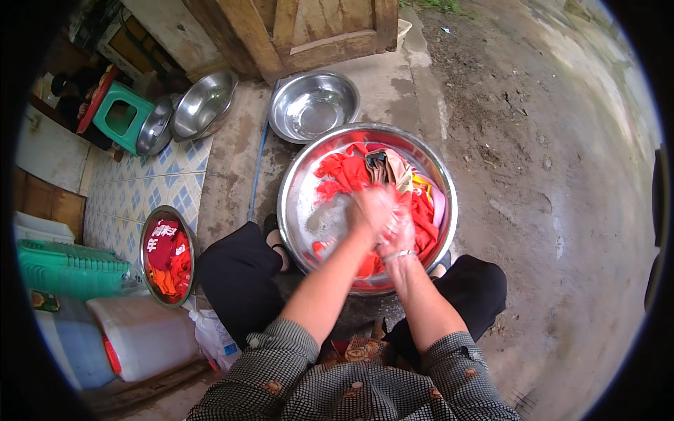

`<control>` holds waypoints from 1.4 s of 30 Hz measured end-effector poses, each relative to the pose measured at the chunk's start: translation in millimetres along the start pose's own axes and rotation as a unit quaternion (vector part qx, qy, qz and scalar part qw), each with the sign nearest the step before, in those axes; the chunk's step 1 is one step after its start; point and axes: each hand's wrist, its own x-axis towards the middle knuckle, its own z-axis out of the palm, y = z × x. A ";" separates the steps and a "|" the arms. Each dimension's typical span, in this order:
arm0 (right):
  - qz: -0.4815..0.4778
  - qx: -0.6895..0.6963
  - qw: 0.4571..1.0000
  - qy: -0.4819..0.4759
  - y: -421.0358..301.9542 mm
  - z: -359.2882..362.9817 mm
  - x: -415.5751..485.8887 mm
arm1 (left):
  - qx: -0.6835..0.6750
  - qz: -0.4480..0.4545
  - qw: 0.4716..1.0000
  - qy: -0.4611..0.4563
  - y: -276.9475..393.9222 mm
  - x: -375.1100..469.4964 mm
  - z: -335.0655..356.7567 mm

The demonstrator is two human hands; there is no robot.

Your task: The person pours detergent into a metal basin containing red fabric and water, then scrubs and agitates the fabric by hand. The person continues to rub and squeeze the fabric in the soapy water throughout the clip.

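Note:
Before me a wide stainless-steel basin [292,202] holds sudsy water [329,221] and wet clothes. My left hand [371,210] and my right hand [398,231] meet over its middle, pressed together around a bunched piece of red cloth [389,223]; motion blurs the fingers. A bracelet circles my right wrist. Red garments [347,171] lie behind and to the right of my hands. Among them are a folded tan-and-brown cloth [397,166] and a pink piece [438,206] at the right wall.
Another steel basin [316,105] stands behind. At left, a basin of red clothes [171,258] sits near plastic jugs [142,334] and stacked green stools [68,268]. Steel bowls [205,105] lean by a green stool [121,116]. A wooden door [331,31] stands ahead; a person [73,105] is indoors.

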 end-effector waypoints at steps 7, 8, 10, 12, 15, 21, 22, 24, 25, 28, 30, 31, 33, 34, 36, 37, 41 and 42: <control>0.032 0.048 0.998 0.023 -27.4 10.4 -4.2 | -0.075 0.332 0.939 -0.052 0.2 -30.9 -9.5; 0.046 -0.014 0.998 0.033 -32.0 10.7 -4.9 | -0.092 0.318 0.943 -0.039 8.0 -50.5 -9.3; 0.059 -0.044 0.997 -0.015 -33.6 9.8 -8.4 | -0.059 0.357 0.932 0.001 18.3 -75.6 -7.4; 0.158 0.236 0.942 -0.179 -20.0 9.4 -9.6 | -0.007 0.365 0.930 0.035 16.7 -76.8 -2.9; 0.002 0.021 0.994 0.109 -0.3 12.6 -12.9 | 0.056 0.121 0.989 0.070 -11.9 -14.3 6.6; 0.040 -0.151 0.983 0.097 -9.0 39.3 -17.5 | -0.343 0.028 0.919 -0.193 -62.5 25.8 -20.4; 0.046 -0.212 0.973 0.071 -12.1 44.5 -19.4 | -0.387 -0.017 0.896 -0.216 -64.8 26.1 -33.6; 0.016 -0.309 0.951 -0.009 -15.3 53.1 -24.6 | -0.377 0.014 0.893 -0.247 -67.9 28.0 -56.8; 0.052 -0.317 0.947 0.001 -16.1 56.6 -27.4 | -0.260 0.075 0.923 -0.273 -69.7 31.1 -64.7; 0.082 -0.512 0.851 -0.080 -12.8 64.0 -30.6 | -0.044 0.155 0.929 -0.334 -83.1 30.2 -68.8; 0.074 -0.515 0.828 -0.208 -9.3 65.4 -30.2 | 0.023 0.360 0.897 -0.254 -95.6 33.1 -60.0; 0.085 -0.544 0.803 -0.229 -8.9 64.8 -29.2 | -0.008 0.316 0.905 -0.284 -101.9 36.4 -55.8; 0.040 -0.613 0.759 -0.215 -11.6 62.0 -25.5 | -0.214 0.060 0.904 -0.365 -111.9 46.9 -54.9; 0.016 -0.616 0.764 -0.192 -14.1 59.6 -24.1 | -0.297 -0.048 0.887 -0.349 -114.3 51.5 -55.2; -0.045 -0.654 0.739 -0.154 -19.5 54.1 -20.6 | -0.266 -0.010 0.935 -0.233 -113.3 64.1 -63.9; -0.083 -0.699 0.697 -0.135 -21.9 51.4 -18.3 | -0.377 -0.125 0.896 -0.197 -109.7 69.5 -70.9; -0.159 -0.751 0.635 0.086 -16.7 37.5 -8.9 | -0.281 0.020 0.944 -0.171 -74.6 77.3 -83.5; -0.102 -0.701 0.699 0.098 -11.9 35.0 -1.9 | -0.248 0.034 0.959 -0.130 -64.8 69.8 -80.7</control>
